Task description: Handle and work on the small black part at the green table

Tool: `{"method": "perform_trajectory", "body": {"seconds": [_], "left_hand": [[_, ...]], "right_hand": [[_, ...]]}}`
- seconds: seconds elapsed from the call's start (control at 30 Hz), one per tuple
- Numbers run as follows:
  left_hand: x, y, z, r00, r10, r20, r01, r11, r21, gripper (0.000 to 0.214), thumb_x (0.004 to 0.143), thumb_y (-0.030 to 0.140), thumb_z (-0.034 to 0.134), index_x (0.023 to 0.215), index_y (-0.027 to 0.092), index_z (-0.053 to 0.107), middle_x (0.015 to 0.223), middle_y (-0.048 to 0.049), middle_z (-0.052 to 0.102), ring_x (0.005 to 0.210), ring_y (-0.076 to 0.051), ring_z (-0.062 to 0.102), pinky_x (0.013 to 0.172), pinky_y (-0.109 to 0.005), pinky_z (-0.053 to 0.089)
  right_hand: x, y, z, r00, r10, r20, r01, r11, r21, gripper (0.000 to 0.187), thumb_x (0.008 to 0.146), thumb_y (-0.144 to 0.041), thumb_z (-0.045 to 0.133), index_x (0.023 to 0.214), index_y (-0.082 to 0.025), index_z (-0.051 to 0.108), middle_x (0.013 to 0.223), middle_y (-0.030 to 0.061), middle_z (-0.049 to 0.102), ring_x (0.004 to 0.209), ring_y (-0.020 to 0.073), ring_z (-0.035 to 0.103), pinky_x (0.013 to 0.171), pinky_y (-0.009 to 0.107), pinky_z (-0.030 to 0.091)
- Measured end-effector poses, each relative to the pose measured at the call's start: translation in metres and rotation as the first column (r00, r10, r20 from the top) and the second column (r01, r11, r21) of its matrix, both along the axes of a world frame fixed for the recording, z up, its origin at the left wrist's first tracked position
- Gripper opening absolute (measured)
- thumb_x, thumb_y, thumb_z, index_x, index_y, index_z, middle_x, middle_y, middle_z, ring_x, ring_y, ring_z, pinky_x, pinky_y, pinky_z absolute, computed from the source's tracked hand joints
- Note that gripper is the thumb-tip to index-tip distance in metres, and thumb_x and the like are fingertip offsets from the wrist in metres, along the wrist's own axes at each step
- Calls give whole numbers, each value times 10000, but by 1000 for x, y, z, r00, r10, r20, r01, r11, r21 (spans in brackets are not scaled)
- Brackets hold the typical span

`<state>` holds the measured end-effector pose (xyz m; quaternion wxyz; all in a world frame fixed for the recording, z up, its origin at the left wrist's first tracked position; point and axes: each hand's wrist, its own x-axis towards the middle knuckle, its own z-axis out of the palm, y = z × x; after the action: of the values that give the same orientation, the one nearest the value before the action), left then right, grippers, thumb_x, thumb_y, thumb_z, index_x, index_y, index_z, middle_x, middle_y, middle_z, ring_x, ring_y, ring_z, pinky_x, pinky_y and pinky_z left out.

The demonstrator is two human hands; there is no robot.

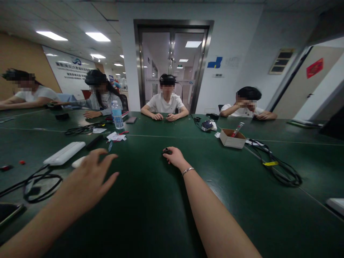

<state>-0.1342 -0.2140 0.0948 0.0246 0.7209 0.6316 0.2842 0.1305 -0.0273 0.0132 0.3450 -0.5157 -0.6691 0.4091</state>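
On the dark green table (150,186), my right hand (176,157) has its fingers closed around a small black cylindrical object (167,150) with a round, pale-rimmed end facing up. Its exact kind is too small to make out. My left hand (90,175) is raised over the left side of the table, fingers and thumb spread, holding nothing. Just beyond it are a white rounded object (77,162), partly covered by the hand, and a long white box-shaped device (64,153). A dark oblong item (94,142) lies past my left fingertips.
Coiled black cables lie left (43,186) and right (285,172). Across the table stand a water bottle (117,114) and an open cardboard box (232,139). Paper scraps (116,136) lie near the bottle. Several people sit along the far side, one (165,102) directly opposite.
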Motion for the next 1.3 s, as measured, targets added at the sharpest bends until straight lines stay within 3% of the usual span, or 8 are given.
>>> {"method": "perform_trajectory", "body": {"seconds": [0.07, 0.13, 0.23, 0.37, 0.5, 0.63, 0.9, 1.3], "left_hand": [[36, 44, -5, 975, -146, -170, 146, 989, -8, 429, 773, 421, 559, 1174, 269, 533, 1257, -66, 408, 1152, -285, 445, 1041, -464, 335], [72, 89, -16, 947, -266, -177, 268, 963, -14, 399, 818, 325, 500, 1211, 256, 504, 1232, -80, 404, 1120, -253, 478, 997, -404, 392], [116, 142, -40, 969, -243, -36, 244, 969, 33, 435, 804, 212, 499, 1238, 227, 479, 1204, -101, 398, 1120, -249, 483, 990, -399, 394], [141, 177, -65, 934, -259, 248, 255, 966, 46, 276, 843, 253, 473, 1100, 220, 566, 1078, -82, 471, 940, -190, 560, 904, -357, 450], [133, 188, -81, 841, -315, 439, 306, 947, 93, 157, 832, 249, 499, 925, 203, 616, 928, -48, 576, 863, -170, 576, 838, -327, 475], [119, 197, -92, 663, -272, 697, 363, 932, 19, 187, 773, 296, 591, 898, 166, 640, 845, -52, 654, 776, -169, 616, 726, -295, 510], [119, 202, -91, 488, -212, 847, 397, 918, 1, 220, 728, 249, 658, 920, 141, 669, 942, -80, 687, 828, -175, 644, 832, -350, 526], [120, 204, -95, 581, -214, 785, 338, 941, 6, 142, 765, 187, 613, 897, 139, 595, 837, -64, 670, 799, -168, 645, 786, -327, 517]], "right_hand": [[-2, 0, -1, 1000, -9, -27, 10, 1000, 28, 185, 814, -121, 626, 999, -114, 626, 675, 6, 591, 415, 64, 523, 348, 134, 431], [-2, 2, -3, 998, -8, -65, 11, 998, 55, 152, 810, -135, 635, 961, -128, 617, 684, 0, 595, 408, 63, 523, 327, 128, 417], [-1, 5, -2, 992, 4, -126, 0, 999, 35, 106, 822, -106, 605, 923, -130, 584, 603, -27, 571, 370, 66, 519, 307, 122, 402], [-1, 5, 4, 991, -11, -135, 9, 1000, -16, 117, 849, -49, 522, 930, -115, 575, 483, -40, 541, 345, 81, 527, 310, 117, 404], [-3, 1, 5, 992, -25, -120, 26, 1000, 11, 105, 812, -73, 594, 910, -112, 601, 514, -25, 571, 354, 79, 531, 292, 116, 395], [-4, 4, 2, 972, -52, -230, 47, 999, -27, 135, 754, -65, 659, 870, -107, 604, 546, -31, 562, 364, 90, 542, 304, 146, 445], [15, 5, 6, 779, -87, -621, -37, 982, -184, 189, 809, -4, 571, 966, -110, 581, 774, 51, 634, 601, 142, 679, 639, 238, 598], [28, 14, 2, 764, -86, -639, 2, 991, -131, 223, 774, 15, 615, 954, -114, 637, 786, 26, 622, 594, 84, 626, 574, 157, 570]]}}
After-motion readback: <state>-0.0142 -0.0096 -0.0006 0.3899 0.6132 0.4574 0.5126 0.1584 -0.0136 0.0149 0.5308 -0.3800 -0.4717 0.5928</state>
